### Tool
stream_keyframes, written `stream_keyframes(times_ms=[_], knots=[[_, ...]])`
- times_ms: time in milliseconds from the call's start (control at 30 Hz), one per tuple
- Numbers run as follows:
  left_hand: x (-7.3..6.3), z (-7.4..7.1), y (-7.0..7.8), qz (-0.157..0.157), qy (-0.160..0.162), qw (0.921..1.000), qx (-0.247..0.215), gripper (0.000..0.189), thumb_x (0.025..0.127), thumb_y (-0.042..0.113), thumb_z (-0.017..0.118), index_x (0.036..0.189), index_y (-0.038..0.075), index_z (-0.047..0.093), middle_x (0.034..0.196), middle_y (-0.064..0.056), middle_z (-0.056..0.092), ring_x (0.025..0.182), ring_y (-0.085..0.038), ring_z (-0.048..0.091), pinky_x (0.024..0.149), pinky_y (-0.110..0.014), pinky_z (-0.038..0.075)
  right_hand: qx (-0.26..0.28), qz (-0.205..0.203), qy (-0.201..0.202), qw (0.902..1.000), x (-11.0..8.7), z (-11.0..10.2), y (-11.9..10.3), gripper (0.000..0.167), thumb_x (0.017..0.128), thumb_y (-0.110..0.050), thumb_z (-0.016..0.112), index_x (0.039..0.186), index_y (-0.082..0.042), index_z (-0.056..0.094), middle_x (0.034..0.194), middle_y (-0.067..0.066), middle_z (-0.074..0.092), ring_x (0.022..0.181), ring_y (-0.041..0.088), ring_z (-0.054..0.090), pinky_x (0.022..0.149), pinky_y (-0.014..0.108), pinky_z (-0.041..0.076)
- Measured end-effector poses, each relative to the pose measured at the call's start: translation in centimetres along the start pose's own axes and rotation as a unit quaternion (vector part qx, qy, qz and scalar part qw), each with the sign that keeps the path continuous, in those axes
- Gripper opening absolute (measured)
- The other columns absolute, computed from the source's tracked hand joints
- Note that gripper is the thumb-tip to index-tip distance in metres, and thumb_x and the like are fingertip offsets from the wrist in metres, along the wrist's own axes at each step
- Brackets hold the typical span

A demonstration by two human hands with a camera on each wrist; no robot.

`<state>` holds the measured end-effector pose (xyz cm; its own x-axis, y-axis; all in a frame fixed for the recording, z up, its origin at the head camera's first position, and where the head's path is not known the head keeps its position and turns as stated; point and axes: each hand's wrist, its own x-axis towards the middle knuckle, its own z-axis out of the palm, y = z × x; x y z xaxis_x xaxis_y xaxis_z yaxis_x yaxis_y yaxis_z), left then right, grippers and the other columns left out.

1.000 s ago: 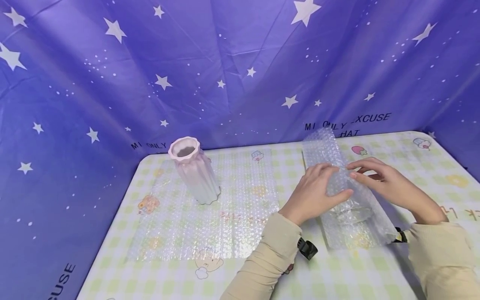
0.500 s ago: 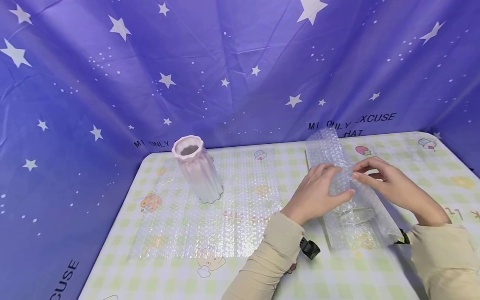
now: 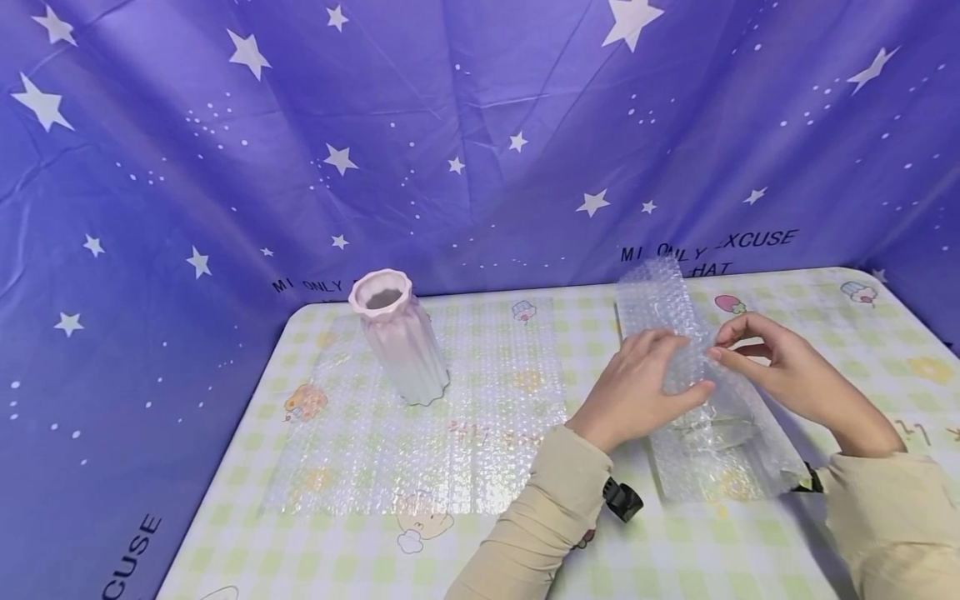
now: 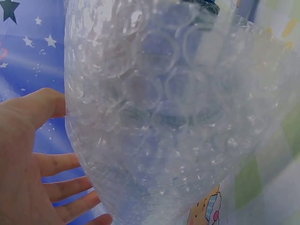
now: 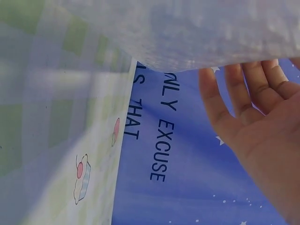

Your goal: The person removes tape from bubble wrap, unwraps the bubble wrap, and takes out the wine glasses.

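Observation:
In the head view, a sheet of bubble wrap (image 3: 651, 296) is folded round a clear thing with a round rim (image 3: 723, 433), lying on the right of the table. My left hand (image 3: 637, 385) holds the bundle from its left side, thumb apart from the fingers. Its fingers (image 4: 63, 187) reach behind the wrap in the left wrist view. On the bundle's other side, my right hand (image 3: 787, 375) pinches the edge of the wrap between thumb and forefinger. The right wrist view has the right fingertips at the lower edge of the wrap.
A ribbed pink-and-white vase (image 3: 408, 354) stands upright at the left on a second, flat sheet of bubble wrap (image 3: 487, 467). A checked cloth covers the table (image 3: 247, 542). Behind hangs a purple curtain (image 3: 480, 208) with stars.
The view shifts slightly, so everything appears a little further right. My right fingertips have drawn a little away from the left ones, closing on the wrap's edge. The left hand keeps its place.

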<state>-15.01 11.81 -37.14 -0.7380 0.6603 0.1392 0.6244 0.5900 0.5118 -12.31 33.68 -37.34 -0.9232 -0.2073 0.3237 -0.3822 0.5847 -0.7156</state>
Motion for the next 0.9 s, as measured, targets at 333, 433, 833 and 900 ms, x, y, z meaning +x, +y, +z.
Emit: stream_keyframes(times_ms=[333, 433, 833, 900], knots=[[-0.2, -0.4, -0.4, -0.008, 0.0, 1.0, -0.001, 0.066, 0.097, 0.062, 0.047, 0.151, 0.026, 0.04, 0.155, 0.008, 0.036, 0.142, -0.009, 0.034, 0.116, -0.026, 0.033, -0.018, -0.019, 0.021, 0.9994, 0.0, 0.0, -0.1, 0.023, 0.091, 0.011, 0.061, 0.113, 0.004, 0.061, 0.107, -0.01, 0.061, 0.096, -0.007, 0.057, 0.082, 0.002, 0.043], [-0.3, -0.6, -0.5, -0.01, -0.001, 0.9999, -0.008, 0.066, 0.097, 0.062, 0.048, 0.152, 0.026, 0.038, 0.156, 0.008, 0.035, 0.143, -0.009, 0.034, 0.116, -0.026, 0.033, -0.018, -0.014, 0.029, 0.9993, -0.1, -0.1, -0.1, 0.028, 0.091, 0.012, 0.061, 0.117, 0.004, 0.061, 0.109, -0.011, 0.061, 0.097, -0.007, 0.057, 0.082, 0.002, 0.042], [-0.9, -1.5, -1.1, -0.027, 0.019, 0.9979, -0.056, 0.068, 0.096, 0.052, 0.059, 0.152, 0.023, 0.036, 0.154, 0.004, 0.038, 0.139, -0.009, 0.04, 0.114, -0.023, 0.035, -0.035, 0.037, -0.002, 0.9987, -0.2, -0.4, -0.5, 0.054, 0.088, -0.005, 0.073, 0.135, 0.002, 0.049, 0.11, -0.005, 0.058, 0.101, -0.008, 0.052, 0.084, 0.004, 0.038], [-1.0, -1.6, -1.3, -0.031, 0.02, 0.9974, -0.062, 0.069, 0.096, 0.051, 0.059, 0.153, 0.02, 0.035, 0.154, 0.003, 0.038, 0.14, -0.01, 0.04, 0.114, -0.023, 0.035, -0.032, 0.026, -0.002, 0.9991, -0.3, -0.4, -0.4, 0.051, 0.088, -0.004, 0.073, 0.133, 0.002, 0.051, 0.112, -0.006, 0.058, 0.101, -0.008, 0.053, 0.084, 0.003, 0.039]])
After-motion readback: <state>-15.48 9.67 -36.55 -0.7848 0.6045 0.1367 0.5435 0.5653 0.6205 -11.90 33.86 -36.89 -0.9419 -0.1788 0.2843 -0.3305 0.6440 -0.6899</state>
